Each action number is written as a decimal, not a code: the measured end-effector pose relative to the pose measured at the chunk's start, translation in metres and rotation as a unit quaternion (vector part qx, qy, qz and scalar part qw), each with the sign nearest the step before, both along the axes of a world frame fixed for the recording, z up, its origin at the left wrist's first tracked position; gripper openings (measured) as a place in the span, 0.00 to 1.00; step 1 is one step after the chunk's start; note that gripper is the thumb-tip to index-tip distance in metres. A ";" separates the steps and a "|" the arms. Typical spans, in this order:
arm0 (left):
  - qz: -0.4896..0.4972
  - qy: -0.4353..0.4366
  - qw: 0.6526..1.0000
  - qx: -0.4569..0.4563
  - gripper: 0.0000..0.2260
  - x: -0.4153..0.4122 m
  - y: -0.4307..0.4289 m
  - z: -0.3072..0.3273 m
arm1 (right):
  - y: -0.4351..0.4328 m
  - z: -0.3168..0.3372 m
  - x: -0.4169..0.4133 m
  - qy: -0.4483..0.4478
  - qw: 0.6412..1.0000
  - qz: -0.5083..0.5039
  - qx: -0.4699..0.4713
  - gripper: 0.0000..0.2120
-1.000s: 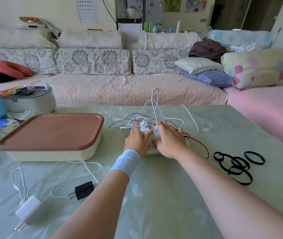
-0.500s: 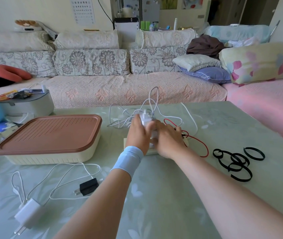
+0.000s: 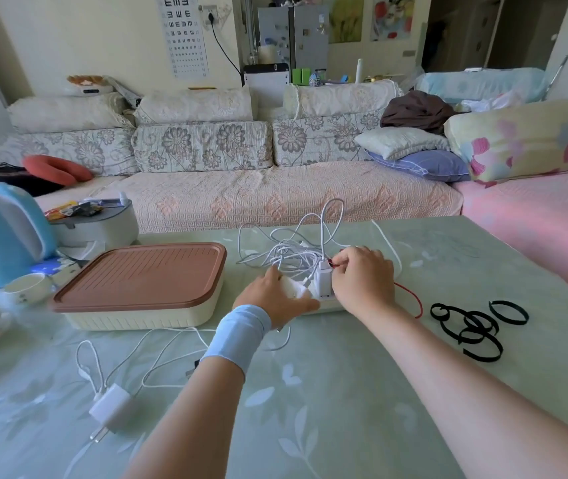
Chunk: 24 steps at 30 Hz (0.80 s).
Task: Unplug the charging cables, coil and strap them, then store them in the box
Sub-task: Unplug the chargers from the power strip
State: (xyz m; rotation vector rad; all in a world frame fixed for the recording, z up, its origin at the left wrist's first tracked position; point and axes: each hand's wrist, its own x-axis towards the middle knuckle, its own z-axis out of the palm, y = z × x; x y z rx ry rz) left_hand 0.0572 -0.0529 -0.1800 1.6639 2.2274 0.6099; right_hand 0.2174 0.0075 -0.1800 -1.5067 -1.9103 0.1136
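On the green table (image 3: 362, 392), left of the hands, the cream box (image 3: 144, 311) sits lid shut; contents not visible. Left hand (image 3: 275, 299) presses flat, fingers spread, on the power strip (image 3: 327, 302). Right hand (image 3: 362, 278) pinches the upright white charger (image 3: 322, 281); tangled white cables (image 3: 289, 254) lie just behind. Black straps (image 3: 472, 326) lie right, apart. Near table edge bare.

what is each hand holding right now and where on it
The right hand pinches the upright white charger at its top, by the red cable. The left hand covers a second white charger, seemingly around its body, though the exact grip is hidden.
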 end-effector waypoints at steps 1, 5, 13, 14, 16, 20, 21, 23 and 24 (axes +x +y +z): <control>0.003 0.012 1.000 -0.003 0.33 0.000 -0.007 -0.001 | -0.007 0.004 -0.002 0.053 0.998 0.012 -0.045 0.09; 0.005 0.028 0.999 0.020 0.34 -0.004 -0.028 -0.001 | -0.042 0.008 -0.021 0.184 0.940 0.133 -0.253 0.12; -0.107 -0.056 0.988 -0.099 0.30 -0.027 -0.068 -0.001 | -0.078 0.000 -0.037 0.292 0.870 0.167 -0.360 0.08; -0.115 -0.048 0.987 -0.099 0.26 -0.035 -0.073 -0.001 | -0.081 -0.002 -0.037 0.288 0.864 0.164 -0.380 0.06; -0.127 0.003 0.987 -0.095 0.19 -0.049 -0.084 -0.002 | -0.086 -0.005 -0.039 0.272 0.860 0.160 -0.401 0.08; -0.127 0.119 0.979 -0.109 0.18 -0.069 -0.097 -0.020 | -0.093 -0.006 -0.044 0.233 0.852 0.177 -0.434 0.08; -0.116 0.121 0.980 -0.105 0.19 -0.075 -0.097 -0.026 | -0.097 -0.007 -0.047 0.219 0.847 0.188 -0.447 0.07; -0.078 0.115 0.987 -0.084 0.20 -0.089 -0.098 -0.034 | -0.107 -0.010 -0.053 0.193 0.830 0.215 -0.477 0.06; -0.060 0.112 0.989 -0.075 0.21 -0.096 -0.099 -0.036 | -0.112 -0.012 -0.057 0.186 0.821 0.223 -0.491 0.08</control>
